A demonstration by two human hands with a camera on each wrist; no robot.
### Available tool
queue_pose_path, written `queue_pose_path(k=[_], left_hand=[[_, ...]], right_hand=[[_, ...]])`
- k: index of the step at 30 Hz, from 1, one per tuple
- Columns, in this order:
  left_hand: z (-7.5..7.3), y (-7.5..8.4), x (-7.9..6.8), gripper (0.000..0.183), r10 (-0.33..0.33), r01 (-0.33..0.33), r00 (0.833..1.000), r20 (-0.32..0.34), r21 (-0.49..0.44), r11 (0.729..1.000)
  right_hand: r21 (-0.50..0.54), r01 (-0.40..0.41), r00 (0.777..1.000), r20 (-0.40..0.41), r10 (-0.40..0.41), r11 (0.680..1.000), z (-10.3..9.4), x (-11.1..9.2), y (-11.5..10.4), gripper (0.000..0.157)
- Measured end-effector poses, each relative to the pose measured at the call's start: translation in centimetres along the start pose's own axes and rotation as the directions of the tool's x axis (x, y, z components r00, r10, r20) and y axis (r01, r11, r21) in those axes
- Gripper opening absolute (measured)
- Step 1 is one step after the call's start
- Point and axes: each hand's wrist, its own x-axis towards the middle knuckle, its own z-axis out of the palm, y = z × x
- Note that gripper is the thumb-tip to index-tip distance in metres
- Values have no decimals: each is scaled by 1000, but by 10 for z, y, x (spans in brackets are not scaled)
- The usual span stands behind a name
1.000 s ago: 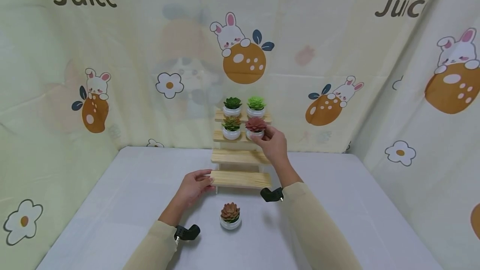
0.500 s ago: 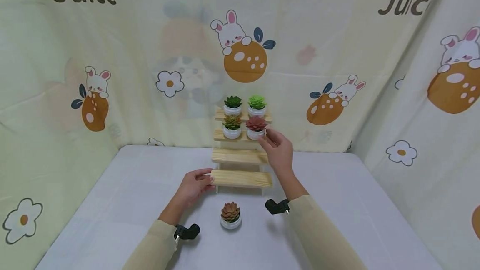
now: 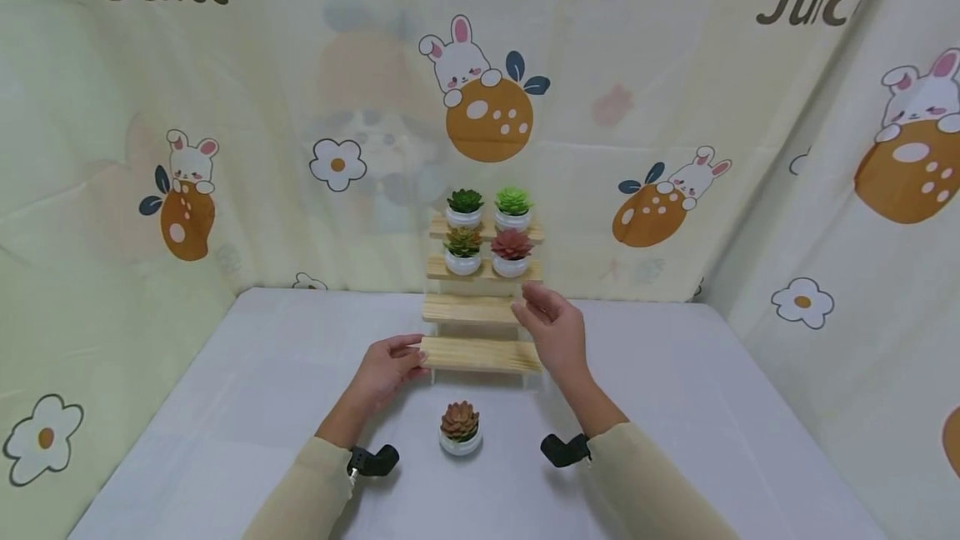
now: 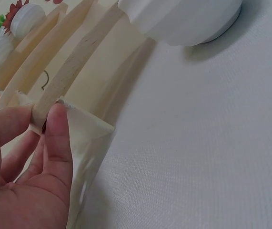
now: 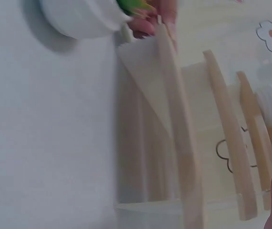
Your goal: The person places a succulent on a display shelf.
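A tiered wooden plant stand [image 3: 480, 354] stands on the table. My left hand [image 3: 386, 371] pinches the left end of its lowest board, thumb and fingers around the edge in the left wrist view. My right hand [image 3: 557, 329] is at the stand's right side, its loosely bent fingers holding nothing. Above it, a red succulent [image 3: 512, 252] in a white pot sits on the second shelf from the top, beside a green-orange succulent [image 3: 462, 250]. The top shelf bears a dark green succulent [image 3: 465, 207] and a bright green succulent [image 3: 513, 205]. The two lower boards are bare.
A brown succulent [image 3: 460, 427] in a white pot stands on the white table [image 3: 262, 407] in front of the stand, between my forearms. A patterned curtain [image 3: 637, 90] hangs close behind the stand and along both sides.
My right hand has let go of the red succulent's pot and drawn down and back to the right. The red succulent stays on its shelf. My left hand keeps its hold on the lowest board.
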Motion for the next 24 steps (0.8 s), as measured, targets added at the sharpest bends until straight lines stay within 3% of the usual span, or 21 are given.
queue_pose_path(k=[10, 16, 24], left_hand=[[0, 1, -1, 38, 10, -10, 1000, -1, -11, 1000], [0, 2, -1, 38, -6, 6, 1000, -5, -4, 1000], [-1, 1, 0, 39, -6, 6, 1000, -12, 6, 1000]], right_hand=[[-48, -68, 994, 79, 71, 997, 12, -29, 30, 43], [0, -92, 985, 144, 91, 996, 17, -47, 46, 50], [64, -168, 943, 302, 141, 984, 20, -71, 44, 46]])
